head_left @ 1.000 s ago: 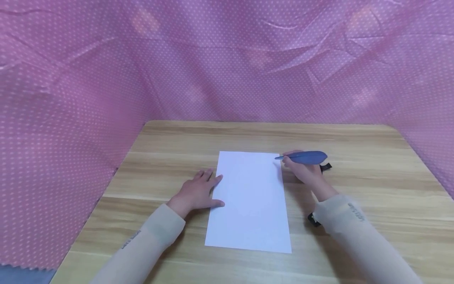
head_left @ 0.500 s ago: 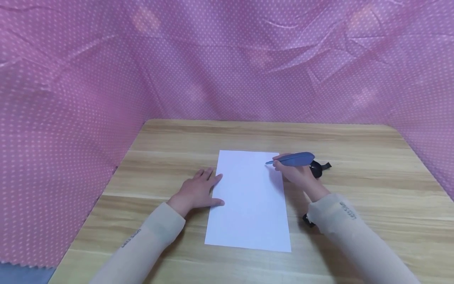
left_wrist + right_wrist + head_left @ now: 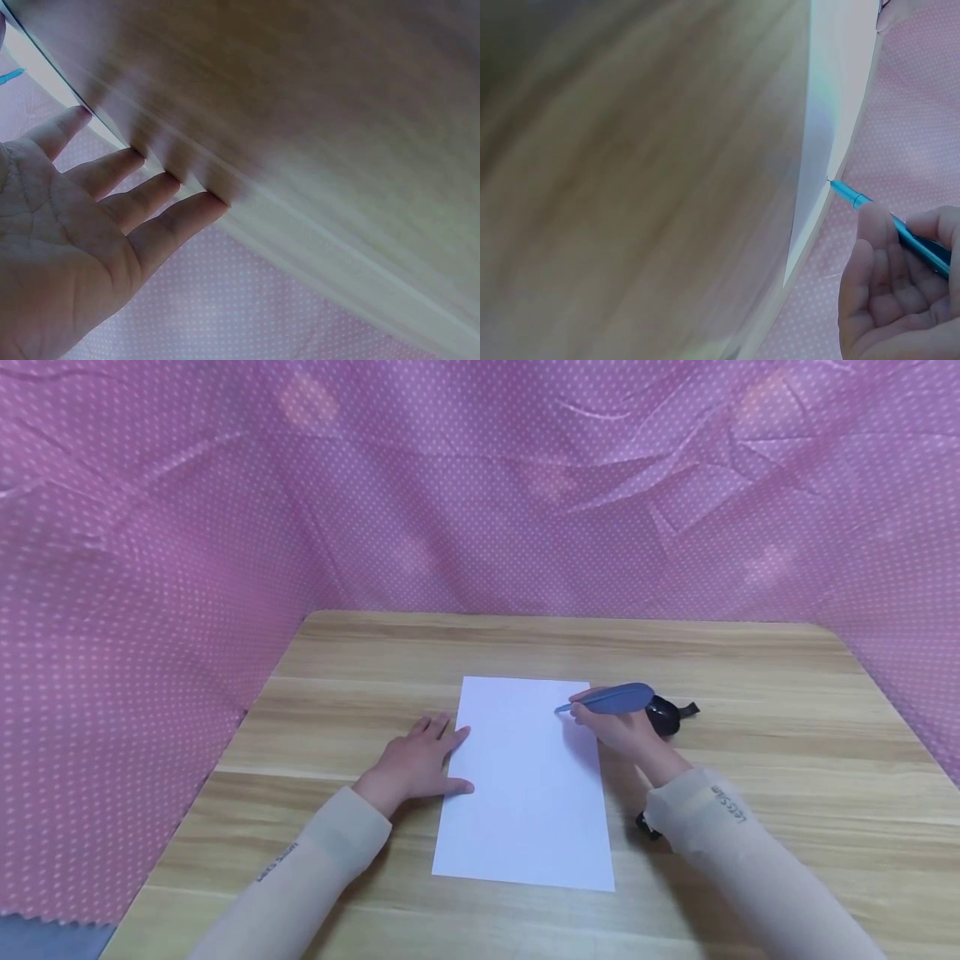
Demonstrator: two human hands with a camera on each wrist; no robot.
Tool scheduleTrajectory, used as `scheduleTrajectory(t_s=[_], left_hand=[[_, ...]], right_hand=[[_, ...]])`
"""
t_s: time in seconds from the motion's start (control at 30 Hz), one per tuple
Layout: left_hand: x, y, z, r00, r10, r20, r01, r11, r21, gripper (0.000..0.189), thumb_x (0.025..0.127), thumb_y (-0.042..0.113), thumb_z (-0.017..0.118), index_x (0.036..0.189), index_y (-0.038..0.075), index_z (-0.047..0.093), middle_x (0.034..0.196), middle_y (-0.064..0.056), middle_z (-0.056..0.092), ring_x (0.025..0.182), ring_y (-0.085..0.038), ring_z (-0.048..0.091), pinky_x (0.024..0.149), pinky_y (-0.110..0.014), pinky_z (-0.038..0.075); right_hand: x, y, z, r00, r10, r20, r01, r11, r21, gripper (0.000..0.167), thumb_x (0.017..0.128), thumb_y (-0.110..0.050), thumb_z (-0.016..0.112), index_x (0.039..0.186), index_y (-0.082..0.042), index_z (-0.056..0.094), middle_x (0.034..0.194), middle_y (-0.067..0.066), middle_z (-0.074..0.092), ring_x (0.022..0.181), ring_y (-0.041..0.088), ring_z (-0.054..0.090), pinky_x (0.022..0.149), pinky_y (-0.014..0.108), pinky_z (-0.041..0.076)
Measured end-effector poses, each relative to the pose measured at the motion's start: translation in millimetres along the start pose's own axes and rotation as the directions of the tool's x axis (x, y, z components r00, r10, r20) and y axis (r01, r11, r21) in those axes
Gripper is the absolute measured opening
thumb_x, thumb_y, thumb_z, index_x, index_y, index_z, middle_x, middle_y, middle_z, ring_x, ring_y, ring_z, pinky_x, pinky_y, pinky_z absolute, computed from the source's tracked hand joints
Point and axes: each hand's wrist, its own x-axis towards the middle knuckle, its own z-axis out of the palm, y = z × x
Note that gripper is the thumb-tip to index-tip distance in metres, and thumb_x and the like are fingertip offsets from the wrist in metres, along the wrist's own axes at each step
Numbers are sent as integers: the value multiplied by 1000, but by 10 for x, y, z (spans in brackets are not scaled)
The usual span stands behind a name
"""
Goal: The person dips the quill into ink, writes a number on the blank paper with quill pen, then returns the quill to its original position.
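Observation:
A white sheet of paper [image 3: 525, 785] lies on the wooden table [image 3: 360, 652], upright to the view, with no clear marks seen on it. My left hand [image 3: 412, 766] is spread flat at its left edge, with thumb and index finger on the sheet. In the left wrist view, the fingers [image 3: 180, 225] are straight and apart. My right hand [image 3: 618, 727] pinches a blue feather-shaped pen [image 3: 618, 698] over the sheet's upper right. The right wrist view shows the pen's slim blue barrel [image 3: 847, 193] between thumb and fingers, its tip pointing at the paper; contact cannot be told.
A glossy black rounded object [image 3: 663, 716] with a short tail lies behind the right hand, partly hidden. A small black piece [image 3: 647, 825] shows under the right sleeve. Pink dotted cloth [image 3: 480, 510] hangs around the table's back and sides.
My right hand has moved left and slightly nearer with the pen, from the sheet's upper right edge inward. More of the black rounded object shows. The left hand stays in place.

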Motion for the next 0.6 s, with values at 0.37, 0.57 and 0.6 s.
scheduleTrajectory(t_s=[0.37, 0.57, 0.6], left_hand=[[23, -9, 9, 1000, -2, 8, 2, 1000, 2, 90, 78, 68, 60, 151, 25, 30, 157, -12, 16, 141, -38, 15, 94, -58, 38], [23, -20, 13, 1000, -2, 2, 2, 1000, 0, 90, 78, 69, 60, 151, 25, 30, 157, -11, 16, 141, -37, 15, 94, -58, 38], [23, -20, 11, 1000, -3, 5, 3, 1000, 2, 90, 78, 69, 60, 151, 25, 30, 157, -11, 16, 141, -37, 15, 95, -58, 38]], right_hand=[[-9, -54, 84, 998, -33, 62, 30, 998, 51, 28, 90, -22, 64, 112, -4, 69, 100, 9, 70, 90, 21, 63, 80, 34, 42], [-27, -56, 117, 994, -10, 110, 2, 997, 72, 32, 90, -25, 64, 114, -4, 68, 101, 13, 70, 91, 21, 63, 85, 37, 40], [-29, -56, 124, 993, -10, 117, 2, 997, 74, 32, 90, -25, 64, 114, -4, 68, 101, 13, 70, 91, 21, 63, 86, 37, 40]])
